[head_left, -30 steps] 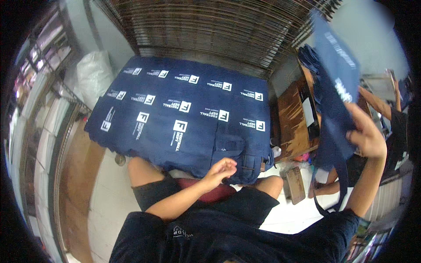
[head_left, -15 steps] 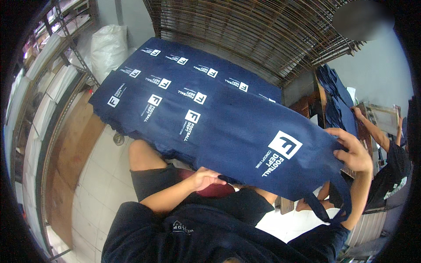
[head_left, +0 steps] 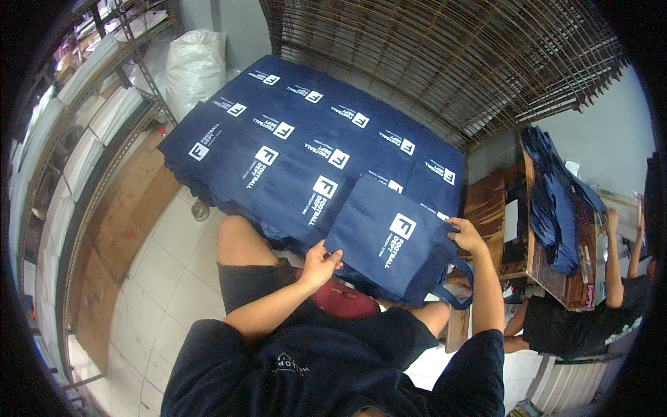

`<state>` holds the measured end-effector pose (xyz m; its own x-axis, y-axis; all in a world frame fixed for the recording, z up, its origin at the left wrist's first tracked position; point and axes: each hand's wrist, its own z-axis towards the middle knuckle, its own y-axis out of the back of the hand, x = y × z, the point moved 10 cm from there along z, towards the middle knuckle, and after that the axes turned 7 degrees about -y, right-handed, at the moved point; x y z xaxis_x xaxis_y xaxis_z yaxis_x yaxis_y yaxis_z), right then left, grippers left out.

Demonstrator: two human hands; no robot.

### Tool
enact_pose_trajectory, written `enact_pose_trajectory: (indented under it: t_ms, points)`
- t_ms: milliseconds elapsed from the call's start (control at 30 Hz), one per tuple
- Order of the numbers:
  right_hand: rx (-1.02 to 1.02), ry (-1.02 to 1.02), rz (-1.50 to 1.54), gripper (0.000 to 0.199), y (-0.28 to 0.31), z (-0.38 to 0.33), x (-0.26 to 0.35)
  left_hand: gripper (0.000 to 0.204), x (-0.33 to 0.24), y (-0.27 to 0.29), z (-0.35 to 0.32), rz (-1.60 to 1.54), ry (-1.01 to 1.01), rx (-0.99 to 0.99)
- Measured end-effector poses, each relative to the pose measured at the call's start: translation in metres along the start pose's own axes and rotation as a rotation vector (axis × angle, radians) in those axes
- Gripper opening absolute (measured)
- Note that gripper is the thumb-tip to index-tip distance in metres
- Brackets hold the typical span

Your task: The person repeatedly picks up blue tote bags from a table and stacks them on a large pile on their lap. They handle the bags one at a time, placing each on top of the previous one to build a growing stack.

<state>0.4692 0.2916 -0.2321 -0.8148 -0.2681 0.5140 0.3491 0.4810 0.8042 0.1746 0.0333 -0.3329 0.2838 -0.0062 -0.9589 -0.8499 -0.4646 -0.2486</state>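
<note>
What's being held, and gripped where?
A navy-blue rectangular fabric tote bag with white print: the left hand holds its left corner, the right hand its right corner beside the handles.

Main support can't be seen: navy printed bags (head_left: 299, 132) cover it in overlapping rows, prints up, with ragged layered edges along the near left side. One more navy bag (head_left: 361, 226) lies over the near right part of that spread, handle loop toward the right. Far right, a brown wooden worktop (head_left: 549, 281) carries a pile of navy cloth (head_left: 556, 215); pale tiled floor (head_left: 156, 306) at left has a small round object (head_left: 200, 211) on it.
</note>
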Motion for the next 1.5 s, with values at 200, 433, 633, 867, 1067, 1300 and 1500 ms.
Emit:
enact_pose_trajectory:
  t_ms: [200,433,633,867,1067,1300,1500]
  points:
    - [-0.176,-0.056,0.049,0.036,-0.03,0.028,-0.02,0.057,-0.004,0.025,0.004,0.309,-0.05,-0.063]
    - [-0.463,-0.016,0.016,0.034,-0.031,0.028,-0.027,0.059,0.001,0.039,0.011,0.549,-0.063,-0.079]
    - [-0.603,-0.082,0.156,0.034,-0.037,0.031,-0.051,0.057,0.006,0.049,0.013,0.58,-0.095,-0.118]
    - [-0.686,-0.068,0.132,0.033,-0.038,0.028,-0.045,0.056,0.001,0.051,0.014,0.596,-0.065,-0.122]
    - [-0.719,-0.078,0.177,0.031,-0.04,0.026,-0.043,0.057,0.015,0.056,0.016,0.593,-0.08,-0.129]
    - [-0.741,-0.063,0.198,0.027,-0.041,0.021,-0.042,0.056,0.012,0.05,0.014,0.613,-0.066,-0.104]
    - [-0.786,-0.057,0.133,0.03,-0.04,0.017,-0.043,0.057,0.008,0.052,0.014,0.603,-0.065,-0.102]
